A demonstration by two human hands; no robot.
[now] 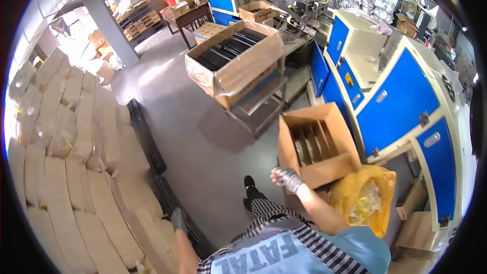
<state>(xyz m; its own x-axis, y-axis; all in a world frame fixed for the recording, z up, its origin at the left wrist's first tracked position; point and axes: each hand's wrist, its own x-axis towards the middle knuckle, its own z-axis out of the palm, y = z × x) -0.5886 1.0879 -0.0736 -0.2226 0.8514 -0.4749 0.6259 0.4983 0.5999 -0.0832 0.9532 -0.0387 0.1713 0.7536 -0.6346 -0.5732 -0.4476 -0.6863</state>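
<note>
My right hand (288,179), in a grey glove with bare fingertips, is in front of the near left corner of an open cardboard box (332,168). Its fingers are curled in, and nothing shows between them. Brown dividers (315,142) stand in rows inside that box. Lower left, my left hand (178,219), also gloved, hangs beside a tall stack of brown wrapped packs (101,193) and above a black plastic pallet (170,200). Motion blur and the angle hide the left fingers, so I cannot tell whether they grip anything.
A yellow sack (383,185) holding crumpled plastic sits right of my right arm. Ahead, a plastic-lined carton (248,73) of black pieces rests on a metal cart (258,116). Blue-doored machines (398,99) line the right side. A grey pillar (109,25) rises far left.
</note>
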